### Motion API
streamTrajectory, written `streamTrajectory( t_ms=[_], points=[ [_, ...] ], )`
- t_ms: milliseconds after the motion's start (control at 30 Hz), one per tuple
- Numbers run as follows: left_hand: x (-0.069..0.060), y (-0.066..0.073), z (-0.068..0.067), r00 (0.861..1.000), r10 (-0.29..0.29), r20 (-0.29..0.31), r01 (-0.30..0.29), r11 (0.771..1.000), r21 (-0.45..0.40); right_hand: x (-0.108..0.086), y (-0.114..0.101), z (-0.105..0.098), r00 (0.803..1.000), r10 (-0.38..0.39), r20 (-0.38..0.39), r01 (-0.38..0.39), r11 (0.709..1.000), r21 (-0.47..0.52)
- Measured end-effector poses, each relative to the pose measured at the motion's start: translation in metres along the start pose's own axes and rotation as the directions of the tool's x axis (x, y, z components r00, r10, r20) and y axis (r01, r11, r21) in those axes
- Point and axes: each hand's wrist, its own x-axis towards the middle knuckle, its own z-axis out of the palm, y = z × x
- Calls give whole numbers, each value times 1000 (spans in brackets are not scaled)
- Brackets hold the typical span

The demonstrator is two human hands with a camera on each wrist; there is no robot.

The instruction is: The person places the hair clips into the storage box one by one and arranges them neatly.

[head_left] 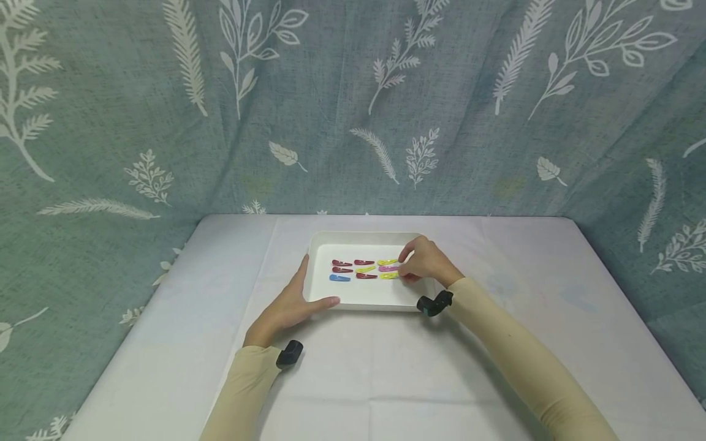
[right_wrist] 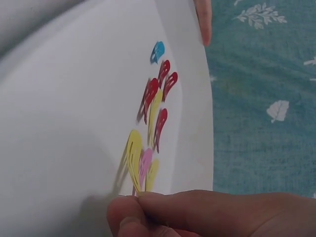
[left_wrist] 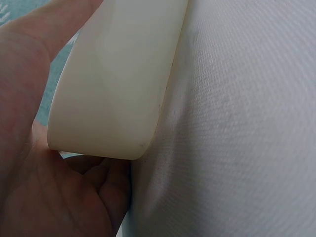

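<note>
A white tray point(head_left: 353, 298) holds several snap hair clips in short rows: dark red ones, three yellow, one pink clip point(right_wrist: 145, 163) and one blue clip point(head_left: 339, 278). My left hand point(head_left: 289, 304) holds the tray's near left corner, the thumb along the front rim and the fingers by the left side. In the left wrist view, the left hand point(left_wrist: 54, 182) wraps that corner. Over the tray's right part, my right hand point(head_left: 427, 260) pinches the narrow end of a yellow hair clip point(right_wrist: 133, 153) nearest the front. Its fingertips partly hide the pink clip's end.
The tray stands on a table with a white cloth point(head_left: 353, 367). A blue-green curtain point(head_left: 331, 122) with white leaf prints hangs behind and at the sides. A dark wrist device point(head_left: 290, 354) sits on the left cuff, another device point(head_left: 435, 303) on the right.
</note>
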Motion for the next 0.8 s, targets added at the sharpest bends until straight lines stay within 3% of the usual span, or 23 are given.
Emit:
streamTrajectory(
  t_ms=[567,800],
  points=[
    [1,-1,0,1000,3,-1,-3,1000,-1,1,1,-1,1000,10,10,-9,999,-32],
    [0,0,1,1000,8,-4,-8,1000,-10,2,3,-6,1000,-7,21,7,1000,21]
  ],
)
